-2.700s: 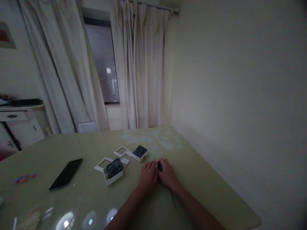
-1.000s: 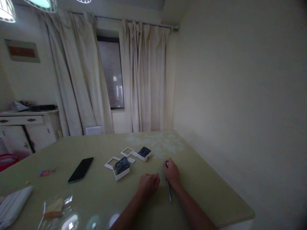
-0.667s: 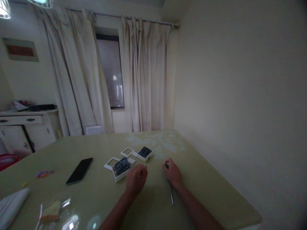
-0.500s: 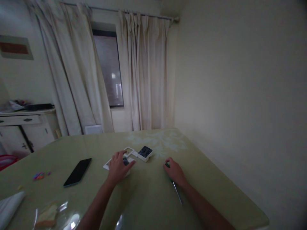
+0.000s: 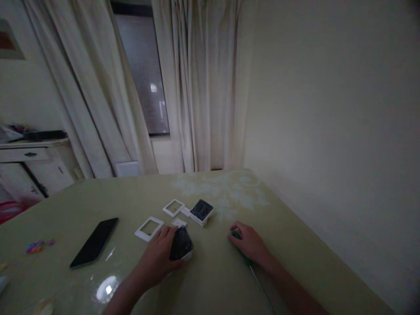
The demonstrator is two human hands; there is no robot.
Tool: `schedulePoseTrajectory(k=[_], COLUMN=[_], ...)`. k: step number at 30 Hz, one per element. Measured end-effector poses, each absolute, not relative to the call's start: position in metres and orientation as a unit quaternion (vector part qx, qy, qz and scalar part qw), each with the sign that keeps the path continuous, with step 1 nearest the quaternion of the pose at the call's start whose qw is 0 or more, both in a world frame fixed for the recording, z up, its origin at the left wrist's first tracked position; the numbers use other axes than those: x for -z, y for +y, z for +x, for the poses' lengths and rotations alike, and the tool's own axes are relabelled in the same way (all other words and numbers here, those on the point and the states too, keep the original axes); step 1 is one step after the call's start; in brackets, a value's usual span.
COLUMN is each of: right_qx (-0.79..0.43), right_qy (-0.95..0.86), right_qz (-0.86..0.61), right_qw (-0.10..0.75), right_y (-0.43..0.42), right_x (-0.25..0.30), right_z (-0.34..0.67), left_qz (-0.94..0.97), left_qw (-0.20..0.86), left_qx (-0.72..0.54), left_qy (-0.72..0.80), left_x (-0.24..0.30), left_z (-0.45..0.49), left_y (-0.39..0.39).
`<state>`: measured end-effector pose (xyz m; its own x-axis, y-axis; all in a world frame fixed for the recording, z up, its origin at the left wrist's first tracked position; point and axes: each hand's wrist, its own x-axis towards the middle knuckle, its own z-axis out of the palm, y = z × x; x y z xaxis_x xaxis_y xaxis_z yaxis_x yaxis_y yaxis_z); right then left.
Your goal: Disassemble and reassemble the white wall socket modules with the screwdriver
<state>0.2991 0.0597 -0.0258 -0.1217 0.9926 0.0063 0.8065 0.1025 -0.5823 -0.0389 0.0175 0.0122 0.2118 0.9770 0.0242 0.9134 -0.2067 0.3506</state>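
Observation:
My left hand [image 5: 156, 259] is closed around the left side of a small square white device with a black face [image 5: 181, 243], thumb at the near edge and fingers at the far edge. My right hand [image 5: 252, 246] rests on the table, fingers curled around the green handle of a screwdriver [image 5: 246, 258]; its metal shaft points back toward me. Just beyond the left hand lie a square white frame [image 5: 139, 232], a second white frame [image 5: 165, 210] and a small white piece [image 5: 179, 222]. A similar black-faced white device [image 5: 201, 210] stands between the hands, farther off.
A black phone [image 5: 95, 243] lies on the table [image 5: 210, 280] to the left. Small colourful bits [image 5: 37, 246] sit farther left. Clear plastic with a bright reflection [image 5: 106, 288] is near my left forearm. A wall [image 5: 328, 131] borders the table's right side.
My left hand has closed on the black-faced device and moved slightly nearer, uncovering the white frames. The right hand still holds the screwdriver. The view has tilted down.

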Motion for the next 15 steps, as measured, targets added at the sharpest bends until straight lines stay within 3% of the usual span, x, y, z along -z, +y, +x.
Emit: schedulePoseTrajectory(k=[9,15], right_qx=[-0.252,-0.276], right_qy=[-0.734,-0.734], right_qz=[-0.593,-0.579], right_qw=[0.216,0.225], right_y=[0.044,0.037], right_x=[0.021,0.015], right_z=[0.304,0.303], left_qz=[0.799,0.796], left_qw=[0.24,0.202], left_qx=[-0.139,-0.311], left_qy=[0.533,0.479], left_x=[-0.005,0.029], left_z=[0.034,0.034], left_y=[-0.007,-0.024])
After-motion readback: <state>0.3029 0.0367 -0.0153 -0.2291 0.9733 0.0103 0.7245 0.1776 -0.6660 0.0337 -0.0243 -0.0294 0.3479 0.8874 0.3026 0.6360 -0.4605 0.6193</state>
